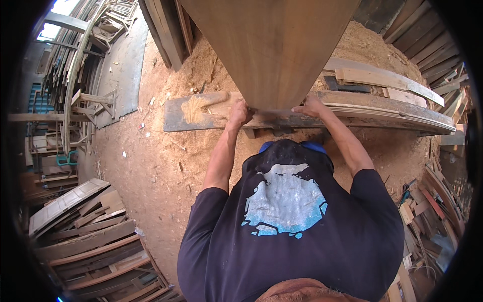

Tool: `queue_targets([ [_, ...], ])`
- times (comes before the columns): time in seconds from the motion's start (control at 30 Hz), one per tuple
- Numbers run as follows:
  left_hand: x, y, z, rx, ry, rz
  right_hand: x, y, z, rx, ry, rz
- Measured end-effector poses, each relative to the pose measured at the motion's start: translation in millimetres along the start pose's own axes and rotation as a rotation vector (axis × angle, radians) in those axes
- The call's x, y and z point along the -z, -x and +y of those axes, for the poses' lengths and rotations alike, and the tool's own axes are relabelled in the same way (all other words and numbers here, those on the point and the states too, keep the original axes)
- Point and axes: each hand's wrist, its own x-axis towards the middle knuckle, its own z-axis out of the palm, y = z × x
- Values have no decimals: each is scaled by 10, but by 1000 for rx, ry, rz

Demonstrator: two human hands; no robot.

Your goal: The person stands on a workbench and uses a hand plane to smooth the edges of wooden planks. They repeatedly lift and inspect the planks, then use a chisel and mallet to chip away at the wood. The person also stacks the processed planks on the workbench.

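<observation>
Both arms stretched forward to the low wooden bench [173,115]. Left forearm [221,156] runs almost straight ahead, leaning slightly inward; right forearm [347,143] slants inward more steeply from the dark sleeve.

Left hand [240,114]: fingers curled, knuckles outward, closed on the near left corner of a wide wooden panel [271,55]. Right hand [310,107]: at the near right corner, holding it, thumb side turned to the panel; the other fingertips are partly hidden. Hands are apart, the panel's near end between them.

Panel: near end at the middle stretch of the bench, close to its near edge; other end runs out past the top of view. Whether that near end bears on the bench, cannot tell.

Sawdust heap [195,109] by the bench's left end; long boards [397,115] lie along its right part. Sawdust also covers the floor [161,161].
</observation>
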Motion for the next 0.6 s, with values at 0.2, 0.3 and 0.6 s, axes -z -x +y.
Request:
queue_targets([
  [0.2,-8,23,-65,27,83,-8,-287,-19,89,-81,229,87],
  [0.3,1,17,-22,12,90,-2,-330,-52,273,-81,251,106],
  [0.6,299,20,140,20,182,-93,-517,-71,341,-120,343,173],
])
